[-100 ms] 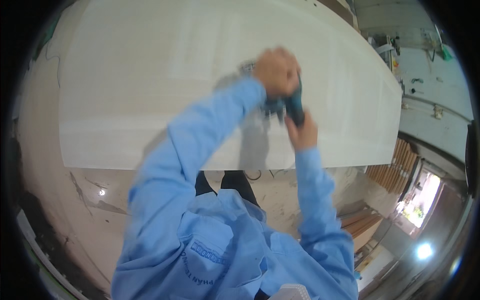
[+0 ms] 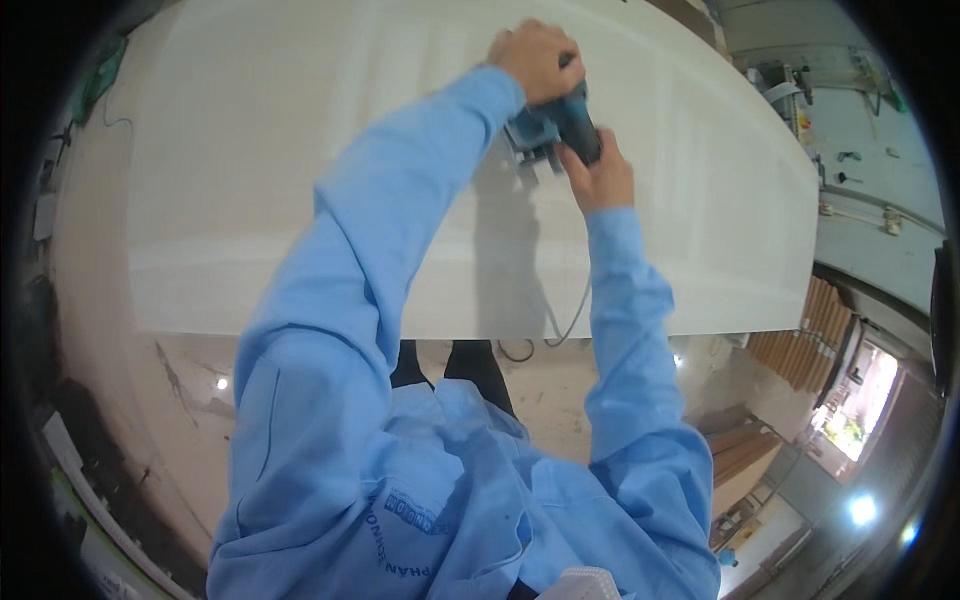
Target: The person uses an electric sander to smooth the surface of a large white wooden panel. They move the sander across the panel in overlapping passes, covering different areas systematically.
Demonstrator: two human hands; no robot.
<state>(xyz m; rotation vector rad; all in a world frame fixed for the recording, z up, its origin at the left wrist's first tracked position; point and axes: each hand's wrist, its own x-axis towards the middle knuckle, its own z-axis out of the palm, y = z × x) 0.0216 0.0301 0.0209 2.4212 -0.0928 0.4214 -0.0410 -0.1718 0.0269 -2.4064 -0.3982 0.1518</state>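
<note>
A teal and black electric sander (image 2: 577,122) rests on a large pale white panel (image 2: 300,220). My left hand (image 2: 536,62) is closed over the sander's front end, on the far side. Behind it, my right hand (image 2: 602,178) wraps the dark rear handle, its thumb along the near side. A metal clamp edge shows at the sander's base, but the underside against the panel is hidden. Both arms reach forward in light blue sleeves.
From the sander a grey cord (image 2: 578,318) runs over the panel's near edge. Brown boards (image 2: 797,335) are stacked at the right, beyond the panel. Tools and small items (image 2: 785,95) lie at the far right. My legs stand close to the near edge.
Both hands have pushed the sander farther away across the panel, and my arms are stretched out more. More of the cord now shows over the near edge.
</note>
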